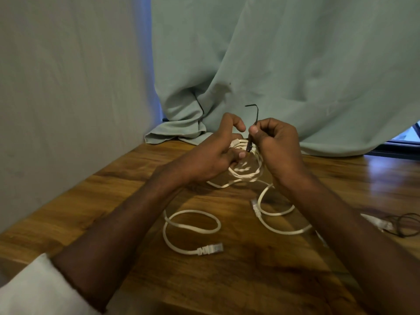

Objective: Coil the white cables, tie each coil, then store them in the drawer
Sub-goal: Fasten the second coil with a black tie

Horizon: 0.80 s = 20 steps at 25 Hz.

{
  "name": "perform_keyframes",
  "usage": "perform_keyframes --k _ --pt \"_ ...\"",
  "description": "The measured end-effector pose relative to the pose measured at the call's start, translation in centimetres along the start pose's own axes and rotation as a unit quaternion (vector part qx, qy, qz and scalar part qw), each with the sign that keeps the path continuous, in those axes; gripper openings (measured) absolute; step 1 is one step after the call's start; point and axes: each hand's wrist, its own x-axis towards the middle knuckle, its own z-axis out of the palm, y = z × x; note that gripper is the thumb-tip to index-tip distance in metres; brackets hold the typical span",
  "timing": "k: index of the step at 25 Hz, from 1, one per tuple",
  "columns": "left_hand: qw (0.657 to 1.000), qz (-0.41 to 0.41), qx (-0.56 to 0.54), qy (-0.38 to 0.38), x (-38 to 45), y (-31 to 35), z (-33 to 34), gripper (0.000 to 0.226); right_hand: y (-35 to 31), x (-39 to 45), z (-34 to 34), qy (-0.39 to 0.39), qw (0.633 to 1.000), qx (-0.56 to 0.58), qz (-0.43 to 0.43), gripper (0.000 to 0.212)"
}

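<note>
A coil of white cable (247, 172) is held just above the wooden table (250, 280). My left hand (211, 155) grips the coil on its left side, forefinger and thumb raised. My right hand (277, 144) pinches a thin black tie (253, 123) that wraps over the coil's top and sticks up with a bent tip. A second white cable (191, 226) lies loose on the table in front of me, its plug (210, 249) pointing right. Another loose white cable (272, 212) loops under my right forearm.
A pale green curtain (284, 64) hangs behind the table and folds onto its far edge. A grey wall (68, 87) runs along the left. Thin black ties (406, 223) and a white plug (375, 221) lie at the right edge.
</note>
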Motion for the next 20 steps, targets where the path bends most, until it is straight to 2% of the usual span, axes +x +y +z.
perform_keyframes --k 3,7,13,14,16,18,20 --pt "0.998 0.045 0.004 0.033 0.0 0.1 0.5 0.035 -0.8 0.4 -0.1 0.002 0.993 0.085 0.086 0.02" --pt "0.982 0.069 0.142 0.106 0.1 -0.4 1.8 0.049 -1.7 0.3 -0.4 -0.013 0.962 0.202 0.183 0.023" --pt "0.96 0.089 0.22 0.148 -0.4 0.3 2.3 0.036 -1.1 0.9 -0.6 -0.05 0.948 0.23 0.216 0.025" --pt "0.959 0.081 0.221 0.157 -0.3 0.3 2.5 0.034 -0.9 1.0 -0.4 -0.044 0.95 0.225 0.21 0.026" --pt "0.957 0.065 0.208 0.194 -0.1 0.0 2.7 0.033 -0.6 1.1 -0.1 -0.017 0.979 0.134 0.155 0.017" --pt "0.953 0.045 0.179 0.242 0.1 -0.6 2.1 0.03 -1.0 0.5 0.0 -0.006 0.998 0.024 0.064 0.024" --pt "0.945 0.02 0.151 0.289 0.3 -1.4 1.3 0.024 -1.5 -0.2 0.2 -0.028 0.997 -0.058 -0.051 0.022"
